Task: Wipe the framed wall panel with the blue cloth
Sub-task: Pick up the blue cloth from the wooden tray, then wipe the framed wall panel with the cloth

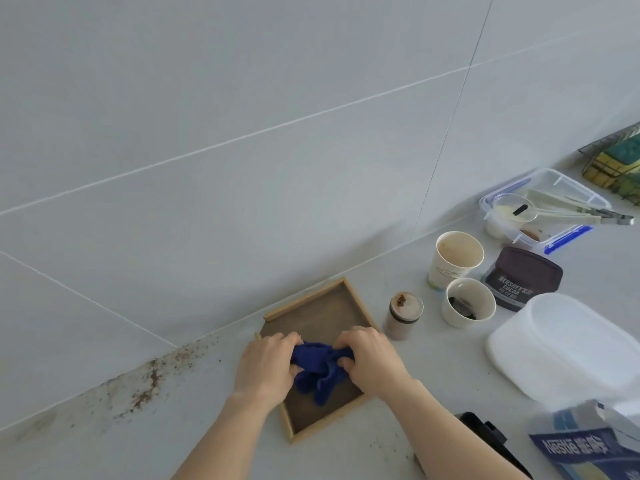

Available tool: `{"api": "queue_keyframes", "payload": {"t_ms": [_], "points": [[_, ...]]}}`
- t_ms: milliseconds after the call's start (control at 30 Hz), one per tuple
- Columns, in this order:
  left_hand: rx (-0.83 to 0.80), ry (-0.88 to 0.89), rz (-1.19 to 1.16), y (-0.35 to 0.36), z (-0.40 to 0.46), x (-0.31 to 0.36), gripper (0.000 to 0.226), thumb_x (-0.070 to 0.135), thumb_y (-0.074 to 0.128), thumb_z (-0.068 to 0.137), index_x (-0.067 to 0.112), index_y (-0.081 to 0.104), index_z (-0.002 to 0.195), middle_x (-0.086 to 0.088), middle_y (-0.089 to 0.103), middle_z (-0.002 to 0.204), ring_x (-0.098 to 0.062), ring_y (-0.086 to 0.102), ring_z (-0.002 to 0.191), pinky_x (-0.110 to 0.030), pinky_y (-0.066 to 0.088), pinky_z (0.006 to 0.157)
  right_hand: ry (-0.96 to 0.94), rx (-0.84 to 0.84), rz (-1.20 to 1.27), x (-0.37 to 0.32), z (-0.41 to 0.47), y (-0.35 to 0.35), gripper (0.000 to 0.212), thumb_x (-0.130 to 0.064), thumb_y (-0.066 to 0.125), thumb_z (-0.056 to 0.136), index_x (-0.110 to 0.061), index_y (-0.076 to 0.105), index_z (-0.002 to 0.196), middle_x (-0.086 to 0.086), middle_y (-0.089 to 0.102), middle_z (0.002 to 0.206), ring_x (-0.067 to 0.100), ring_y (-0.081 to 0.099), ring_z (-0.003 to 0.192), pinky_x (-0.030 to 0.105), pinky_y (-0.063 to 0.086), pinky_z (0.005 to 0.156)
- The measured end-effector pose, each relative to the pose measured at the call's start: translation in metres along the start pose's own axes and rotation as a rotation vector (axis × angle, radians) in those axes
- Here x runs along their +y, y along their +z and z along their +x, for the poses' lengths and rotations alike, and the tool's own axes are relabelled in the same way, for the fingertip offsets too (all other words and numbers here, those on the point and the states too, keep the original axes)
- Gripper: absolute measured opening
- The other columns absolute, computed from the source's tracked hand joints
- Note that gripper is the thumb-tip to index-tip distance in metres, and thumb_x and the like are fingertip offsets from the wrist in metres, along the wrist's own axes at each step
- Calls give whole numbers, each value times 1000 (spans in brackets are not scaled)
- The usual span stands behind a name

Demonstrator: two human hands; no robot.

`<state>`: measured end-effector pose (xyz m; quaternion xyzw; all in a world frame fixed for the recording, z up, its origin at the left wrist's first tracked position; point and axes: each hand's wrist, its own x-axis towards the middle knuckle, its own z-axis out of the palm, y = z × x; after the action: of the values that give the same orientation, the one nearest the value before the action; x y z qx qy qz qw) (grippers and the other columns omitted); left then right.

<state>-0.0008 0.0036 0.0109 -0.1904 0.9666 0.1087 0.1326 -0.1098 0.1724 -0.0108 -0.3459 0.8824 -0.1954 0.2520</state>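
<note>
A dark brown panel in a light wooden frame (322,317) lies flat on the grey counter, its far edge near the tiled wall. A crumpled blue cloth (320,370) rests on the panel's middle. My left hand (265,367) grips the cloth's left side and my right hand (372,360) grips its right side, so both hands bunch it between them. The hands cover part of the panel and the frame's side edges.
Right of the panel stand a small brown jar (403,318), a white cup (467,303) and a paper cup (453,259). Further right are a cocoa tub (523,280), plastic containers (568,348), and a blue box (588,445). Brown stains (149,382) spot the counter's left.
</note>
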Motion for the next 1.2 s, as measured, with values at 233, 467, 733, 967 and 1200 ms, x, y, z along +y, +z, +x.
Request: {"api": "queue_keyframes", "payload": {"t_ms": [233, 467, 733, 967, 1200], "points": [[106, -25, -8, -55, -26, -28, 27, 41, 65, 96, 34, 63, 122, 8, 72, 118, -24, 67, 111, -36, 51, 87, -45, 160, 38, -47, -14, -37, 21, -13, 60, 94, -25, 70, 109, -4, 65, 110, 24, 62, 100, 41, 54, 79], [216, -47, -87, -120, -83, -67, 21, 38, 63, 97, 30, 64, 117, 7, 70, 108, -22, 65, 101, -34, 48, 80, -98, 291, 94, -131, -40, -68, 23, -11, 57, 93, -24, 71, 106, -5, 68, 106, 24, 62, 96, 35, 47, 70], [370, -8, -316, -196, -174, -128, 29, 34, 64, 96, 36, 54, 123, 13, 73, 98, -15, 64, 89, -30, 48, 76, -171, 362, 282, -248, -69, -89, 23, -13, 62, 88, -33, 71, 84, -6, 77, 71, 18, 73, 70, 44, 64, 75], [504, 99, -419, -245, -236, -168, 65, 34, 65, 97, 66, 29, 142, 31, 64, 90, -5, 65, 89, -26, 52, 87, -271, 297, 664, -350, -98, -105, 21, -5, 65, 95, -17, 80, 93, 10, 83, 85, 34, 78, 84, 52, 63, 85], [794, 101, -657, -277, -263, -180, 35, 30, 76, 91, 50, 58, 113, 23, 72, 93, -3, 67, 94, -17, 51, 80, -448, 48, 981, -421, -131, -110, 39, -33, 45, 112, -11, 77, 114, 24, 79, 109, 42, 76, 97, 48, 56, 89]]}}
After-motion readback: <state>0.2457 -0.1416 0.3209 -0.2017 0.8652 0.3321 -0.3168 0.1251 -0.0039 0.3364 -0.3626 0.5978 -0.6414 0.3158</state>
